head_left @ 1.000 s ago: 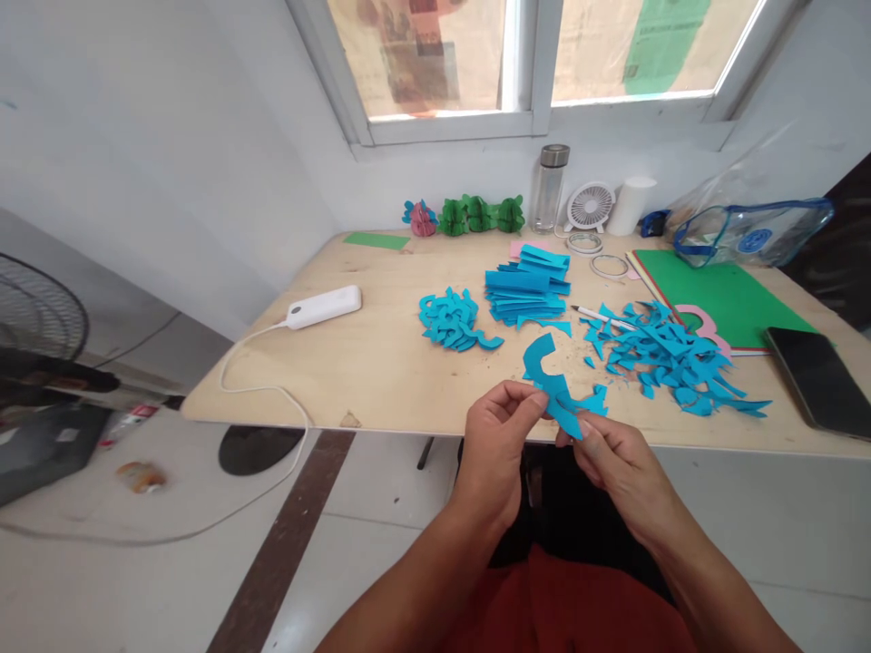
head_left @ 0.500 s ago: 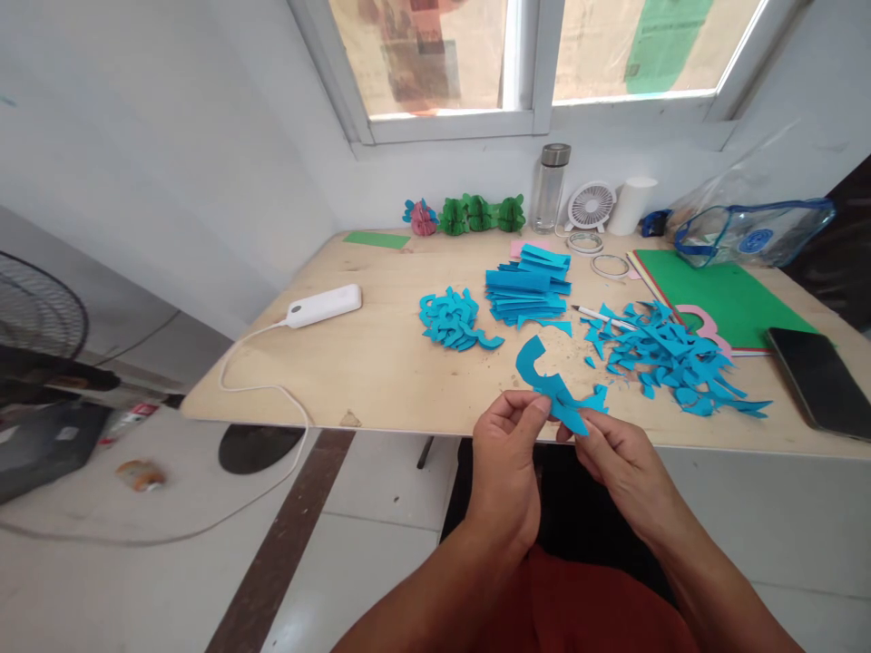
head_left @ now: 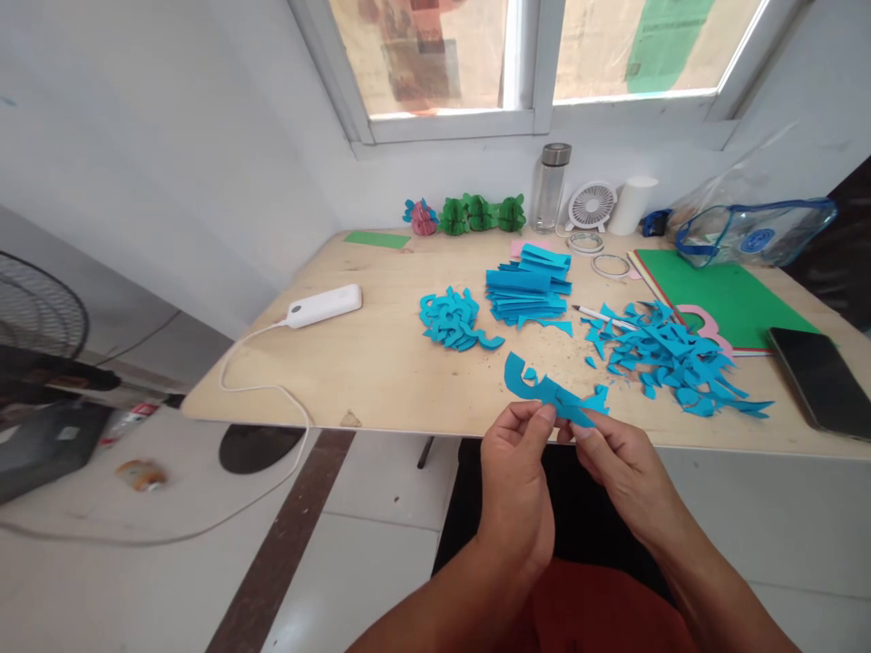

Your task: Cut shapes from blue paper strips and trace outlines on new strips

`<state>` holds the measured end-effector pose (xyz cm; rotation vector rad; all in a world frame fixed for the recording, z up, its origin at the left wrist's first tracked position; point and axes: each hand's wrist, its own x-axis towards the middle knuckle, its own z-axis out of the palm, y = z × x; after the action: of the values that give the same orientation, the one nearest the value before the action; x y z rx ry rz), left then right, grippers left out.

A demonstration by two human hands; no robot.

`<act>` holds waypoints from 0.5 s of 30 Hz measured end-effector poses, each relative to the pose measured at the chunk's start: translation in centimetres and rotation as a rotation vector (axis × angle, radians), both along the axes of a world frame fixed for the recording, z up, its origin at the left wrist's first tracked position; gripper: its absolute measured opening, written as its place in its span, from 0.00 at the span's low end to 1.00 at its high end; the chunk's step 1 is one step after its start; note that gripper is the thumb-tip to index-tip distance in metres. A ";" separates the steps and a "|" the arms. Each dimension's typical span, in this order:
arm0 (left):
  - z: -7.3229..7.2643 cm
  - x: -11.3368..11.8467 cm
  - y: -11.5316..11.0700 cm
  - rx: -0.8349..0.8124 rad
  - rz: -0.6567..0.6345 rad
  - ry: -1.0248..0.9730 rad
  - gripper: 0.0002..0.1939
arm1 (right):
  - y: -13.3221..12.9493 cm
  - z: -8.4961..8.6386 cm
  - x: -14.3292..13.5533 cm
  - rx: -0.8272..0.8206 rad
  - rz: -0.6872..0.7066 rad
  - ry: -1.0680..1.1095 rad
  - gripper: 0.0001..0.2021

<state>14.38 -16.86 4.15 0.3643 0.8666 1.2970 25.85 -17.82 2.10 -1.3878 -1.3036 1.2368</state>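
A curved blue paper cutout (head_left: 521, 376) is held between my two hands at the front edge of the table. My left hand (head_left: 521, 453) pinches its lower middle between thumb and fingers. At its right end, my right hand (head_left: 616, 453) grips the paper with thumb and forefinger. Small blue scraps (head_left: 599, 396) lie just behind my right fingers. Beyond the cutout sits a heap of curled blue paper pieces (head_left: 449, 317), and right of that a stack of folded blue paper strips (head_left: 521, 286).
Blue paper offcuts (head_left: 670, 354) spread on the right around a white pen (head_left: 605, 316), near a black phone (head_left: 820, 381) and green paper sheets (head_left: 741, 299). A glass bottle (head_left: 550, 195) and small fan (head_left: 592, 207) stand at the back. A white cabled device (head_left: 325, 306) lies left.
The blue paper cutout has tilted, its free left end swinging down and left. My left hand has shifted slightly right and down. My right hand has barely moved.
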 end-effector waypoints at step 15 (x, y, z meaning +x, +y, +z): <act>-0.3 -0.3 0.4 0.072 0.010 0.091 0.10 | 0.0 0.3 0.0 -0.030 0.062 0.081 0.23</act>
<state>14.10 -16.44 3.89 0.4788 0.9008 1.3315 25.88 -17.83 2.44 -1.3134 -1.2849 1.3452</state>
